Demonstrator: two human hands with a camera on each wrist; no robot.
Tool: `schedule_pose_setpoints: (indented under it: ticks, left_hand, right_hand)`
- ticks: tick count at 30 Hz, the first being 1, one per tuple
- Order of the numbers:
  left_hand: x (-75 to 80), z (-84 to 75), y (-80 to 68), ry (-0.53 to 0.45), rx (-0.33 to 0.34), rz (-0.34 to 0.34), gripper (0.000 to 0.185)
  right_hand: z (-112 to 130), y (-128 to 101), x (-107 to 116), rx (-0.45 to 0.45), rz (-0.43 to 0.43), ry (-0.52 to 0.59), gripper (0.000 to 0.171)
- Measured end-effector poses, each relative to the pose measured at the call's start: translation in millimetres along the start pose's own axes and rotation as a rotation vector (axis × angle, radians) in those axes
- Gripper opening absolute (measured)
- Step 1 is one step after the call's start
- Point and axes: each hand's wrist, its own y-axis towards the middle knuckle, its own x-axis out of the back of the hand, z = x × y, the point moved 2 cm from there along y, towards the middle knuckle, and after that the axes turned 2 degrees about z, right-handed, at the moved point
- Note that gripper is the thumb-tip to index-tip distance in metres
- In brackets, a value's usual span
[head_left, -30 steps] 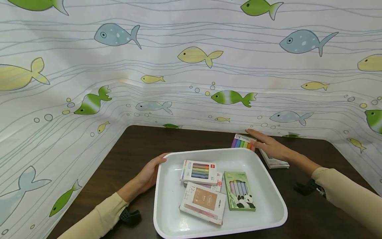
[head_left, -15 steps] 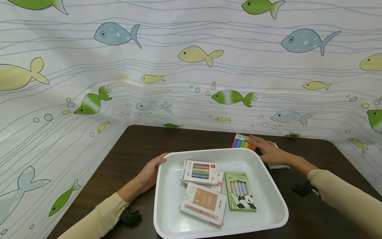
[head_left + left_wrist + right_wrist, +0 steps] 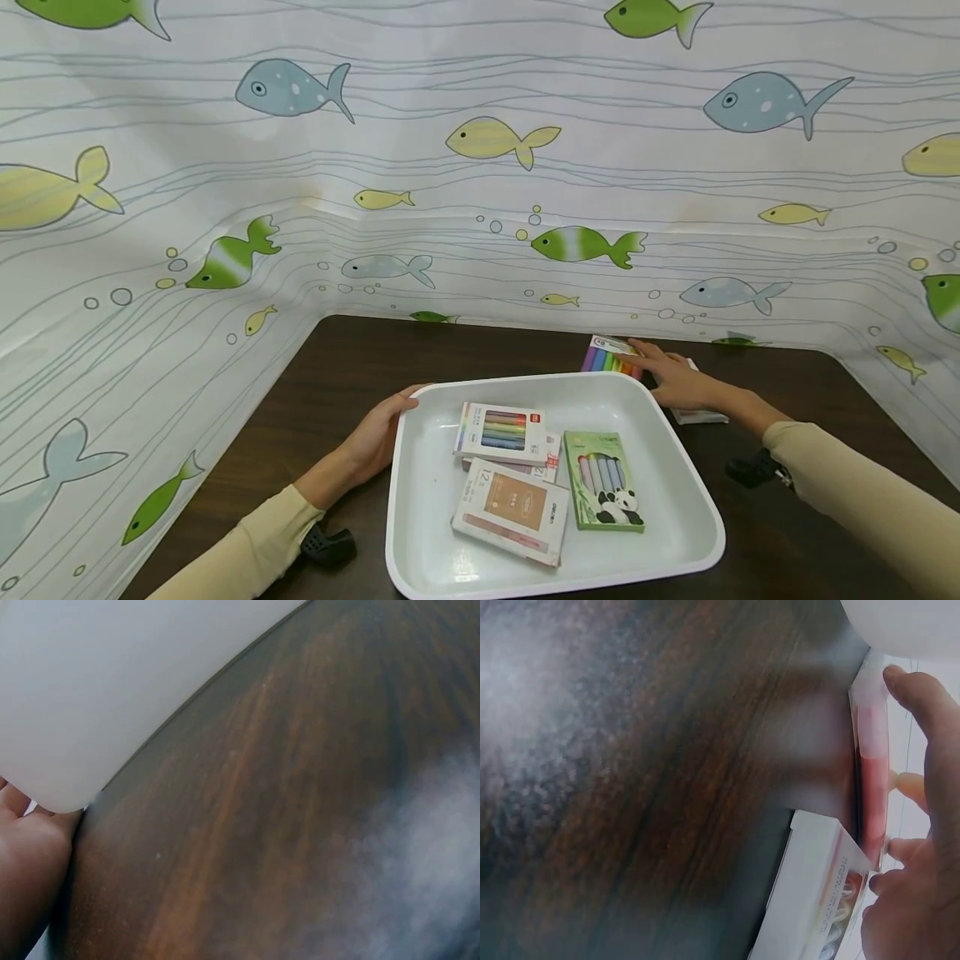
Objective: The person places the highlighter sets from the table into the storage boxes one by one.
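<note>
My left hand (image 3: pixel 378 437) grips the left rim of a white plastic tray (image 3: pixel 401 508), thumb over the edge and fingers outside it; the left wrist view shows the tray's outer wall (image 3: pixel 112 682). Beyond the tray's far right corner, my right hand (image 3: pixel 678 383) spans a clear pack of thick rainbow-coloured sticks (image 3: pixel 600 358). In the right wrist view the thumb is at the pack's near end and other fingertips are at its far end, over a red stick (image 3: pixel 874 795). A white windowed box (image 3: pixel 810 885) lies right beside that pack, partly under the hand in the head view.
Inside the tray lie a white box with a rainbow window (image 3: pixel 502 432), a tan-panelled white box (image 3: pixel 513 510), another box mostly hidden beneath them, and a green panda box (image 3: pixel 600 479). The dark wooden table (image 3: pixel 420 350) meets a fish-printed curtain (image 3: pixel 480 192) behind.
My right hand has come down and slightly left onto the rainbow pack, then stayed nearly still. The left hand and the tray have not visibly moved.
</note>
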Motion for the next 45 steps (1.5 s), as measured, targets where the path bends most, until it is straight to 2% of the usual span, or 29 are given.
schedule_pose_setpoints:
  ticks: [15,22,30,35,45]
  left_hand:
    - [-1.4,-1.7,-0.6,-0.002,0.001,0.017,0.049]
    - [-0.3,-2.1,-1.0,0.004,-0.016,0.022,0.050]
    - [0.1,-0.4,-0.7,-0.007,-0.006,0.019,0.048]
    - [0.1,1.4,-0.6,-0.005,0.001,-0.004,0.047]
    - [0.0,0.4,-0.6,0.011,-0.003,-0.007,0.048]
  right_hand:
    - [-9.1,7.2,-5.2,-0.049,-0.029,0.022,0.094]
    - [-8.3,9.8,-1.7,-0.056,-0.038,0.078,0.096]
    - [-9.3,8.6,-7.2,-0.013,-0.095,0.076,0.093]
    - [-10.0,7.7,-8.9,0.000,-0.120,0.095,0.091]
    - [-12.5,7.1,-9.7,0.021,-0.175,0.145,0.093]
